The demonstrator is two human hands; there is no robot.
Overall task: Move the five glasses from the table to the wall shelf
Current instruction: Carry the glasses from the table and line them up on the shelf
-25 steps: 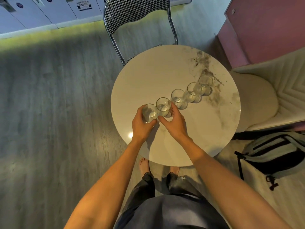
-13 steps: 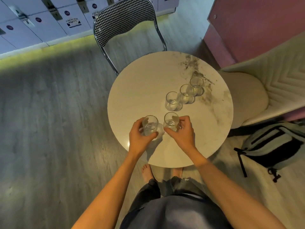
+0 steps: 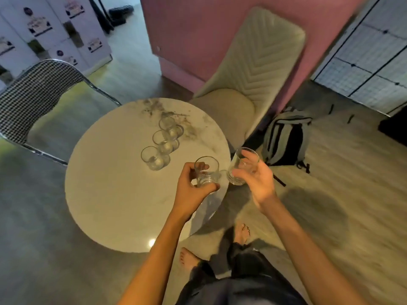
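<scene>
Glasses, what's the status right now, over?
Left hand holds one glass, right hand another glass. Three glasses on table. Backpack on floor, right.

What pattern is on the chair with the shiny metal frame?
A black-and-white houndstooth check covers the chair back, in the head view.

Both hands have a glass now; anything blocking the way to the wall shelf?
Cannot tell: no wall shelf is in view. The left hand and right hand each hold a glass clear of the table.
</scene>
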